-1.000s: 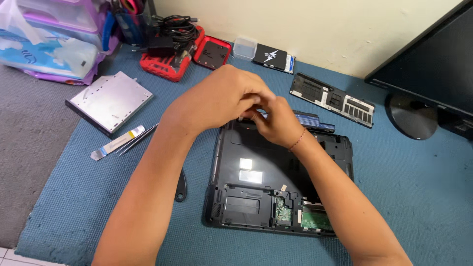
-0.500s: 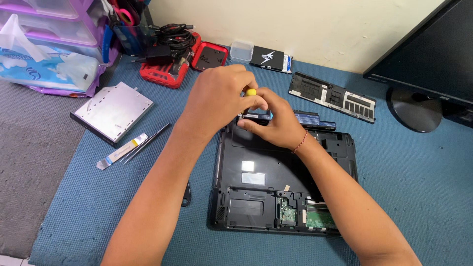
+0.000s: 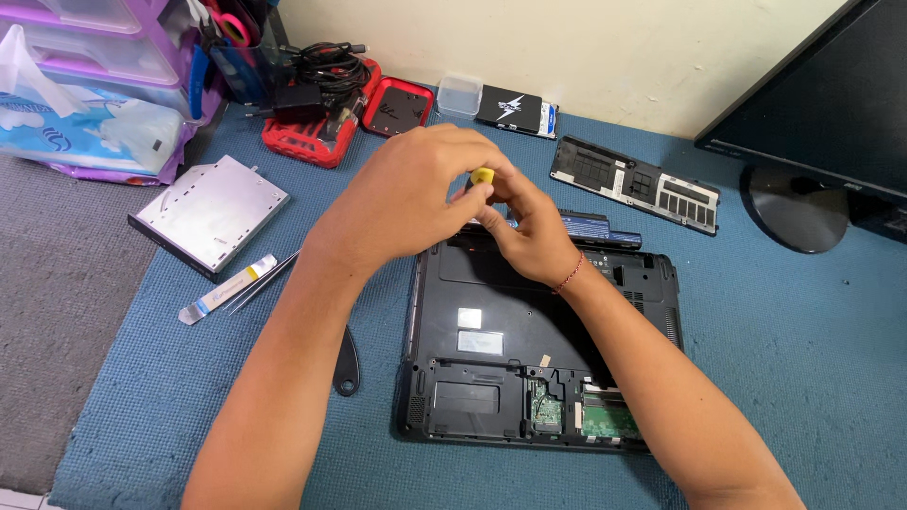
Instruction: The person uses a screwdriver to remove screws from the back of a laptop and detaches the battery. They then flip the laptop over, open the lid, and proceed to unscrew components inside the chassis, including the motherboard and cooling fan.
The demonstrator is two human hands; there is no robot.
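Note:
A black laptop [image 3: 529, 340] lies upside down on the blue mat, its memory and board bays uncovered at the near edge. Both my hands meet over its far edge. My left hand [image 3: 402, 203] curls over the yellow cap of a screwdriver [image 3: 482, 177], fingertips pinching it. My right hand [image 3: 531, 234], with a red thread bracelet on the wrist, grips the tool from below and hides its handle and tip. Just behind my right hand lies the laptop's battery [image 3: 605, 229].
A silver optical drive [image 3: 208, 212], tweezers and a white tube [image 3: 227, 288] lie at the left, with a black pry tool [image 3: 347, 364] beside the laptop. A cover panel [image 3: 633, 184], a hard drive [image 3: 515, 109], a red case [image 3: 307, 132] and a monitor [image 3: 822, 123] line the back.
The screwdriver's blue handle showed between my hands half a second ago; now only its yellow cap shows. My hands stay over the laptop's far edge, and the view has shifted a little.

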